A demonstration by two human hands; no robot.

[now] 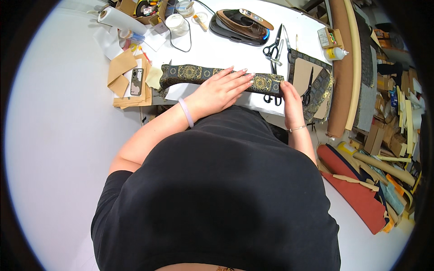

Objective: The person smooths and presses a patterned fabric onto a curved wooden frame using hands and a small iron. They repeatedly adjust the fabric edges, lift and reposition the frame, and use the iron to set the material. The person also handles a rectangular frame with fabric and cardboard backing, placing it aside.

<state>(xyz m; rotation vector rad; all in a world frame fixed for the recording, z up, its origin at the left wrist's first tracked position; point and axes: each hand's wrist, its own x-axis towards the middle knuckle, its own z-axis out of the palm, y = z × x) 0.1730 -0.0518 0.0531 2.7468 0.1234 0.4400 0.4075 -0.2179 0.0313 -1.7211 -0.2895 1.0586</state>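
Observation:
A long strip of dark brocade fabric (190, 72) with gold round patterns lies across the white table (217, 49), near its front edge. My left hand (221, 88) lies flat on the middle of the strip, fingers spread toward its right end. A pale bangle sits on that wrist. My right hand (289, 97) pinches the strip's right end at the table edge. Black scissors (273, 98) lie partly under that end.
A dark iron (242, 25) rests at the back of the table. More scissors (273, 45), a glue bottle (335, 53), a small box (329, 37), a phone (136, 81) on tan paper pieces, jars and a paper roll (120, 19) surround the work. Fabric rolls (343, 67) and scraps crowd the right side.

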